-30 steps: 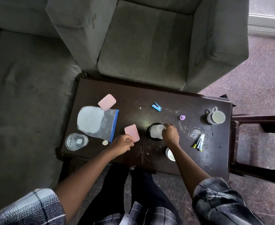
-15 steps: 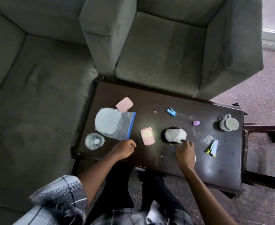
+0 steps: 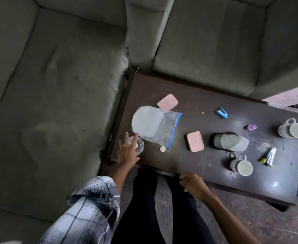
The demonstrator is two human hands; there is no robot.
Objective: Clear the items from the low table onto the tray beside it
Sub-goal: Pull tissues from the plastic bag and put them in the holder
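Glass tumbler lies under spread-open left grip; right grip curls at table edge, hold unclear.

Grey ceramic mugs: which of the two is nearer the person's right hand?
The near grey mug, beside the yellow-tipped pens; the other grey mug stands by the purple bottle.

Glossy dark wood table, clear glass tumbler, matt grey cloth sofa, clear plastic bag.
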